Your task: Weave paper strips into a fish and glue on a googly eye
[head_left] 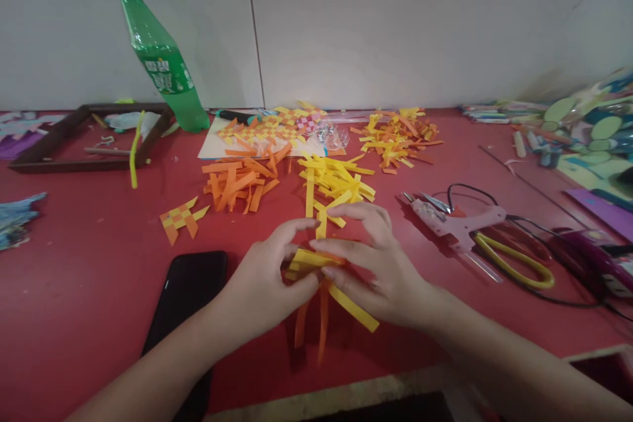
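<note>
Between my two hands is a small weave of yellow and orange paper strips (310, 262), with loose strip ends hanging below and to the right. My left hand (267, 271) pinches its left side between thumb and fingers. On the other side my right hand (378, 264) grips the strips with thumb and fingertips. Just beyond my fingers lies a pile of yellow strips (341, 178), and left of it a pile of orange strips (240, 181). A woven yellow-and-orange paper fish (182, 219) rests on the red table (99, 290).
A black phone (190, 303) lies beside my left forearm. At the back stand a green bottle (168, 72) and a brown wooden frame (79, 163). To the right are a pink glue gun (457, 224) with a cord and yellow-handled scissors (517, 267). Mixed yellow-orange scraps (398, 135) lie behind.
</note>
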Available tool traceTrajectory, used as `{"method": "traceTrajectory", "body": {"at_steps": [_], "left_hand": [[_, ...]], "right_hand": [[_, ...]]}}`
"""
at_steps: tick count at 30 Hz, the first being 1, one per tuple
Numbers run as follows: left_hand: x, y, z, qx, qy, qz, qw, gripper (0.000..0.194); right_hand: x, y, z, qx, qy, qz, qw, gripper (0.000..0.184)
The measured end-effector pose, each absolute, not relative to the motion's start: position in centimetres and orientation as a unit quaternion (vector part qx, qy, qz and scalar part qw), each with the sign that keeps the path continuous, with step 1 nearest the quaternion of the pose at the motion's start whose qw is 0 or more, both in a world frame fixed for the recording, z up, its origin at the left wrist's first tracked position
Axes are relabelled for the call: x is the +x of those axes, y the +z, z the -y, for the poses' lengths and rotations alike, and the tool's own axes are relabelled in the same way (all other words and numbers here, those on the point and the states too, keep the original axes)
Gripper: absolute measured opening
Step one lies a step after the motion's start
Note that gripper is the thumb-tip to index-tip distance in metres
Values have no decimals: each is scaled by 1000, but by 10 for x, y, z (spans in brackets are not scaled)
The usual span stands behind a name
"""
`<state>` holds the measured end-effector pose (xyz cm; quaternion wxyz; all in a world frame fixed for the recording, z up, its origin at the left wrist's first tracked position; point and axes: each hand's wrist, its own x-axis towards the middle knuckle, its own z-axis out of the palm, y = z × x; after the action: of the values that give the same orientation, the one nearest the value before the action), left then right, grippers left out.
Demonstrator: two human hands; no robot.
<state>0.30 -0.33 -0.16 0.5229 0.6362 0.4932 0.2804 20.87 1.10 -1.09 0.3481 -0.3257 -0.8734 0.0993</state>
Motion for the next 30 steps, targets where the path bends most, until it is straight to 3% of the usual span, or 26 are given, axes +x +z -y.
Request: {"method": "traceTrajectory", "body": {"at_steps": [5, 13, 20, 23, 27, 30], "left_hand": [[4, -2, 1, 635, 260, -490, 538, 49], [3, -2, 1, 622, 267, -475, 562, 52], [4, -4, 1, 608, 260, -468, 587, 54], [4, -2, 0, 613, 259, -457, 590, 45], [4, 0, -3, 621, 236, -467, 583, 14], [2, 0, -5, 578, 223, -471, 628, 13]], "right_hand": [[210, -12, -13, -307, 106, 880, 346, 24], [209, -12, -15, -269, 100, 885, 365, 30], [209, -9, -14, -263, 107, 876, 391, 12], [209, -7, -14, -266, 117, 870, 398, 11], [211, -4, -16, -236, 180, 863, 409, 8], [213, -4, -18, -210, 246, 849, 418, 8]]}}
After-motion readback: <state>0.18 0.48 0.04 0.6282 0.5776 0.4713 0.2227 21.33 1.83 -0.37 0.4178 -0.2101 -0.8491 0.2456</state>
